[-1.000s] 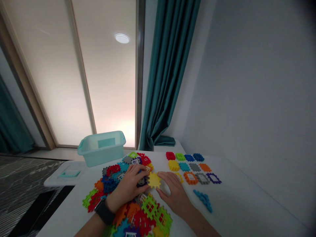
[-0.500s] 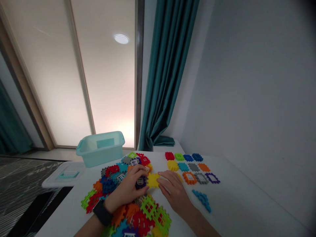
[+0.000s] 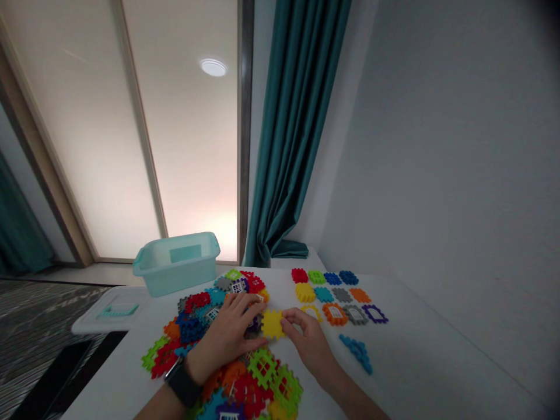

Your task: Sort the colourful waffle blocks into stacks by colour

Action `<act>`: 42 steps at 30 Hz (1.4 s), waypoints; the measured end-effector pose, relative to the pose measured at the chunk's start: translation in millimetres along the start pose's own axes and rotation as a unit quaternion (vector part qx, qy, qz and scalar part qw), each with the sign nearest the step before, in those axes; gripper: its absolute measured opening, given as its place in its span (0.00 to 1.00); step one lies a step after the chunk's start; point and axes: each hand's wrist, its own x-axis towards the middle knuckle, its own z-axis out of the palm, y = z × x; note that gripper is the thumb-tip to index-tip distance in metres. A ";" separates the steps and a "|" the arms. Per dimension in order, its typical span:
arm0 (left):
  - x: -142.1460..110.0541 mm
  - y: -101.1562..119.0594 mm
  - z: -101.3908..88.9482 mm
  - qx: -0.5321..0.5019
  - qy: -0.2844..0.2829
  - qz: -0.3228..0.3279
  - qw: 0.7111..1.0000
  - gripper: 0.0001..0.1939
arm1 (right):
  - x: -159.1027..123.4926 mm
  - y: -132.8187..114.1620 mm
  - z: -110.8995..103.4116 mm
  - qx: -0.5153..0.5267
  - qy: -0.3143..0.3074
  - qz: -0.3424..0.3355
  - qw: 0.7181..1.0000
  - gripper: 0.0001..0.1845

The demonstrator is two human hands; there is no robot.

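A yellow notched square building tile is held between the thumb and fingers of my right hand, which grip its right edge. My left hand, with a dark watch on the wrist, spreads over the heap of colourful interlocking tiles. Its fingers are apart, and its thumb lies just below the yellow tile's left corner. Part of the heap is hidden under the left hand. Just right of my right hand's fingers is a yellow tile with an open frame, partly covered by them.
Sorted tiles stand in rows to the right, including an orange frame tile and a purple frame. Nearer lies a blue angled piece. A teal bin and its clear lid are at the back left of the white table.
My right fingers have closed on the yellow tile's right edge. The left thumb and fingers have drawn apart, and the yellow frame tile shows more beside the right hand.
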 end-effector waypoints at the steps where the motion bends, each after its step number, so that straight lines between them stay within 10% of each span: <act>1: 0.4 0.4 0.2 0.008 -0.001 0.002 1.000 0.32 | -0.1 0.9 1.2 0.017 -0.004 0.010 1.000 0.22; 8: 1.5 1.1 3.5 0.031 -0.003 0.004 1.000 0.26 | -3.8 1.8 3.2 0.032 -0.015 0.018 0.999 0.18; 17: -1.6 -6.2 4.4 0.000 0.031 -0.009 0.999 0.27 | -8.4 -7.6 -10.6 -0.193 -0.037 -0.250 0.948 0.15; 42: 0.3 -2.7 1.2 0.052 0.032 0.019 0.998 0.27 | -7.7 -3.8 -7.8 -0.210 -0.013 -0.246 0.946 0.09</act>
